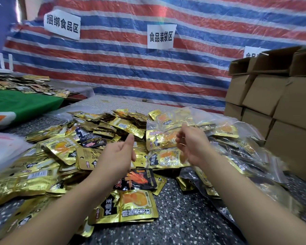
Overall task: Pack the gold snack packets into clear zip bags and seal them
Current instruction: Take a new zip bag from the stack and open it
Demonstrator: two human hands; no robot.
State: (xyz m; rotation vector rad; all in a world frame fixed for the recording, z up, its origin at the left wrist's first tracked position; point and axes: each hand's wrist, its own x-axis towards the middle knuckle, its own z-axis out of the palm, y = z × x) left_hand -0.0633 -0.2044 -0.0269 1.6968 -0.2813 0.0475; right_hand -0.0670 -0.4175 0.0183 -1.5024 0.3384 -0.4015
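Note:
A heap of gold snack packets [88, 138] covers the speckled table [184, 218], with a few black packets [140, 179] mixed in. My left hand [118, 154] hovers over the heap with its thumb out and fingers curled, holding nothing. My right hand [191, 144] is raised beside it and blurred. Its curled fingers are at the right edge of a clear zip bag [162, 144] that has gold packets inside. Filled clear bags [237, 144] lie piled to the right.
Stacked cardboard boxes [276, 96] stand at the right edge. A striped tarp wall with paper signs [160, 37] closes the back. A green cloth [25, 103] and more packets [16, 84] lie at the far left. White plastic [4, 151] sits at the near left.

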